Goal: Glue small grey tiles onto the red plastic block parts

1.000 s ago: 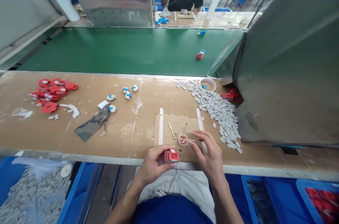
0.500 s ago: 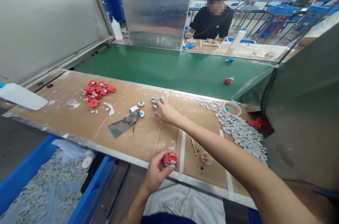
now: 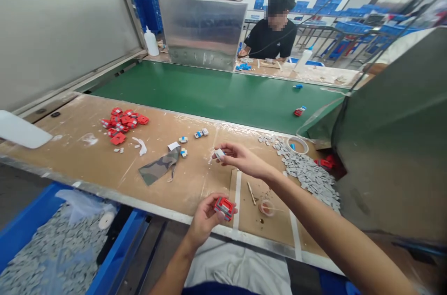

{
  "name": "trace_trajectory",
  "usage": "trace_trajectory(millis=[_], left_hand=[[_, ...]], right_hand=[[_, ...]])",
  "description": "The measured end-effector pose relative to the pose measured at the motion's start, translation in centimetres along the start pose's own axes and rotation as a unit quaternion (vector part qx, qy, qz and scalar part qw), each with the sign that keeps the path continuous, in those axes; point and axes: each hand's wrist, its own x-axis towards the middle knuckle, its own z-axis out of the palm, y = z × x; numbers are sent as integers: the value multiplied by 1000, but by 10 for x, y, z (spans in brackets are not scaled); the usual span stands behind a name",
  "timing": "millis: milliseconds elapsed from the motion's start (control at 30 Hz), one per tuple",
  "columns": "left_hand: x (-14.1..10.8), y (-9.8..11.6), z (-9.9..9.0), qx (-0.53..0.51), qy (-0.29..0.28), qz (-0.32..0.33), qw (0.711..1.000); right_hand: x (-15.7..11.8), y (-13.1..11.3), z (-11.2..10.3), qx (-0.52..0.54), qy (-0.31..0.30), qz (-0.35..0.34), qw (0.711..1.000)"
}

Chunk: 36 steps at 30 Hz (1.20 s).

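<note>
My left hand [image 3: 204, 220] grips a red and grey plastic part [image 3: 224, 208] with a slot on its upper face, near the table's front edge. Above the tabletop, my right hand [image 3: 237, 157] pinches a small white and blue block [image 3: 220, 154] between thumb and fingers. More white blocks with blue bands [image 3: 199, 134] lie to its left, two of them by a camouflage cloth piece [image 3: 159, 167]. Farther left is a heap of red plastic parts [image 3: 122, 123].
Many small grey pieces [image 3: 309, 171] spread at the right beside a tape roll [image 3: 298, 145]. A small clear cup [image 3: 267, 207] stands near the front. Behind runs a green belt [image 3: 195, 88]; a co-worker [image 3: 270, 34] sits beyond. A blue bin [image 3: 118, 251] sits lower left.
My right hand has picked up a white and blue block from the group and drawn it back toward me. The red part in my left hand has tilted slightly. The camera view has shifted.
</note>
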Motion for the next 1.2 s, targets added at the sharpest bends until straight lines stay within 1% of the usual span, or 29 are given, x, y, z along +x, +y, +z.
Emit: trace_trajectory(millis=[33, 67, 133, 200, 300, 400, 467, 533, 600, 667, 733, 800, 867, 967, 1067, 1200], left_hand=[[3, -1, 2, -8, -10, -3, 1000], [5, -2, 5, -14, -21, -8, 1000], [9, -5, 11, -25, -48, -19, 998], [12, -9, 17, -36, -83, -31, 995], [15, -15, 24, -52, -133, -48, 989], [17, -20, 31, -72, -157, -60, 983], [17, -22, 35, -80, -159, -65, 982], [17, -24, 38, -79, -160, -69, 982], [17, -26, 39, -70, -161, -71, 982], [17, -28, 39, -58, -159, -75, 983], [17, -30, 37, -45, -152, -86, 984], [17, -32, 36, -31, -144, -100, 984], [18, -33, 35, -12, -138, -102, 985], [20, -32, 37, 34, -134, -78, 987], [21, -30, 40, 67, -129, -57, 988], [19, -29, 42, 83, -117, -67, 987]], right_hand=[[-25, -1, -6, 92, -5, -23, 995], [-51, -1, -11, 159, -3, -34, 987], [-98, -1, -14, 248, 33, -21, 968], [-135, 2, -10, 296, 95, 5, 950], [-171, 11, 7, 330, 191, 28, 924], [-192, 24, 28, 354, 238, 51, 903], [-203, 33, 41, 366, 244, 62, 896], [-213, 39, 50, 347, 251, 68, 901], [-224, 41, 55, 281, 277, 70, 916], [-232, 40, 58, 190, 307, 62, 930], [-236, 38, 60, 123, 310, 46, 942], [-235, 36, 63, 91, 296, 35, 950], [-231, 36, 68, 80, 292, 35, 952], [-221, 38, 75, 71, 320, 50, 943], [-213, 39, 80, 35, 353, 56, 933], [-209, 40, 84, -10, 373, 48, 927]])
